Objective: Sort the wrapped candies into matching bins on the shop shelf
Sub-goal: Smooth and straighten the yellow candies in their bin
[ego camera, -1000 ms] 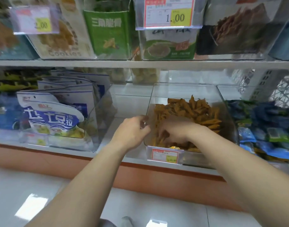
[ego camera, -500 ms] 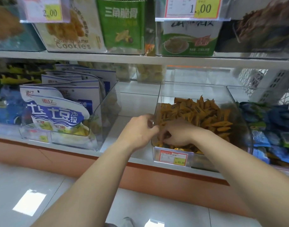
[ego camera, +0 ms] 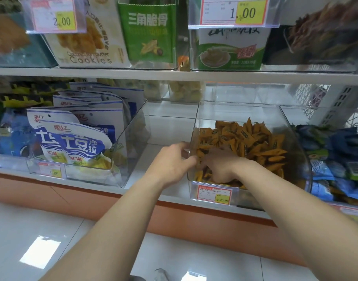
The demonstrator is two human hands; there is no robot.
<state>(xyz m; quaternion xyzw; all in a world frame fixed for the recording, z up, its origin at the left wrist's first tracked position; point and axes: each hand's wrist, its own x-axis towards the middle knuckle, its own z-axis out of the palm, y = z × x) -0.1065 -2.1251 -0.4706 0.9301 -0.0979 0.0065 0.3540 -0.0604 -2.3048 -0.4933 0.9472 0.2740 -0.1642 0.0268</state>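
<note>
The orange candies (ego camera: 245,142) lie heaped in a clear bin (ego camera: 237,110) on the lower shelf (ego camera: 166,126), right of centre, filling it from the middle to the front. My right grip (ego camera: 220,165) is inside the bin at its front left. The fingers are curled down into the heap and the tips are buried, so I cannot tell whether they pinch a candy. My left grip (ego camera: 174,161) is at the bin's left wall near the front corner. Its fingers are bent toward the rim and almost meet my right fingers. I cannot tell whether it pinches the wall, a candy, or nothing.

A red and yellow price tag (ego camera: 214,194) sits on the bin's front. Just right of this bin, another clear bin holds blue packets (ego camera: 336,151). To the left, past a bare stretch of shelf, a third clear bin (ego camera: 133,134) holds white and blue bags (ego camera: 72,138) standing in a row, the front one bent over.

Above runs the upper shelf (ego camera: 174,75). It carries a cookies box (ego camera: 86,37), a green box (ego camera: 147,29) and a white and green box (ego camera: 232,49), with hanging tags marked 2.00 (ego camera: 54,16) and 1.00 (ego camera: 233,11).

Below the lower shelf is an orange base board (ego camera: 194,218), then a pale tiled floor (ego camera: 52,230).
</note>
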